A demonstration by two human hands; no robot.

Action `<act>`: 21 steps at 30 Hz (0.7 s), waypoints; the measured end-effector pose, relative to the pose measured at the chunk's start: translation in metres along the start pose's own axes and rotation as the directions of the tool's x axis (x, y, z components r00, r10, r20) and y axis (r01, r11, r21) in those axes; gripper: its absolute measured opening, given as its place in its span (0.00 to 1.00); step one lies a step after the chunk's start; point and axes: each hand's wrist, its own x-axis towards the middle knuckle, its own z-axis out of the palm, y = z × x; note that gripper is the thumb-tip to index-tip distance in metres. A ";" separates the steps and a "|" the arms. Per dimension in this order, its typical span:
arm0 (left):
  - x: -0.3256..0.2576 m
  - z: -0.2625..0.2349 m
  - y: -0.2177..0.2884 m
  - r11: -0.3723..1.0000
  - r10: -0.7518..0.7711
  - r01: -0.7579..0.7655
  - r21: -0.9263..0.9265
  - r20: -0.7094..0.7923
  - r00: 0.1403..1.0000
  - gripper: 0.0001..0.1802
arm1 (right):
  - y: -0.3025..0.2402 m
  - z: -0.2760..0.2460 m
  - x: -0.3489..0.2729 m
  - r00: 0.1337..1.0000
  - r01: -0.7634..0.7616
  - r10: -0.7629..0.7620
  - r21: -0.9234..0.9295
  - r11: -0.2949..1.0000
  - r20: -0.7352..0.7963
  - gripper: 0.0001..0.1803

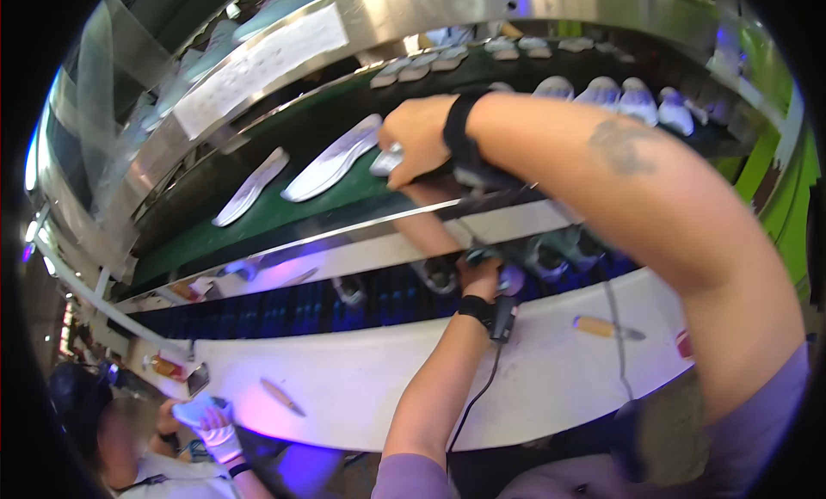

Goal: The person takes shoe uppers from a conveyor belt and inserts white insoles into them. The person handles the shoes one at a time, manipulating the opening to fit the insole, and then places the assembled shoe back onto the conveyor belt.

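My right hand (417, 142) reaches over the green upper belt, fingers curled round a white shoe sole (387, 161); the hand covers most of it. Beside it on the belt lie a white sole (335, 159) and another narrower sole (250, 187), both slanting. Lower down, my left hand (482, 277) is closed at the dark lower belt, on what appears to be a dark teal shoe (478, 255). Its fingers are partly hidden. A small black device with a cable sits at the left wrist.
Several shoes, one dark with a pale toe (548, 258), stand along the lower belt (258, 314). On the white table (370, 378) lie a wooden-handled knife (594, 327) and a similar tool (282, 397). A co-worker (129, 439) at lower left holds a light blue shoe part (196, 408).
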 end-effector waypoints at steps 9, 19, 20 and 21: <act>-0.158 -0.048 -0.038 0.974 0.162 -0.072 -0.215 0.437 0.885 0.39 | -0.057 -0.014 -0.030 0.593 0.116 -0.153 -0.104 0.988 -0.791 0.08; -0.228 -0.098 -0.051 0.797 0.257 -0.519 0.310 0.603 0.755 0.40 | -0.094 -0.056 -0.083 0.436 0.184 0.022 0.113 0.976 -0.900 0.11; -0.235 -0.109 -0.053 0.786 0.276 -0.540 0.300 0.612 0.741 0.39 | -0.099 -0.058 -0.101 0.418 0.239 0.023 0.134 0.962 -0.908 0.11; -0.236 -0.114 -0.053 0.739 0.292 -0.606 0.295 0.671 0.682 0.41 | -0.100 -0.057 -0.126 0.414 0.270 0.020 0.144 0.952 -0.910 0.12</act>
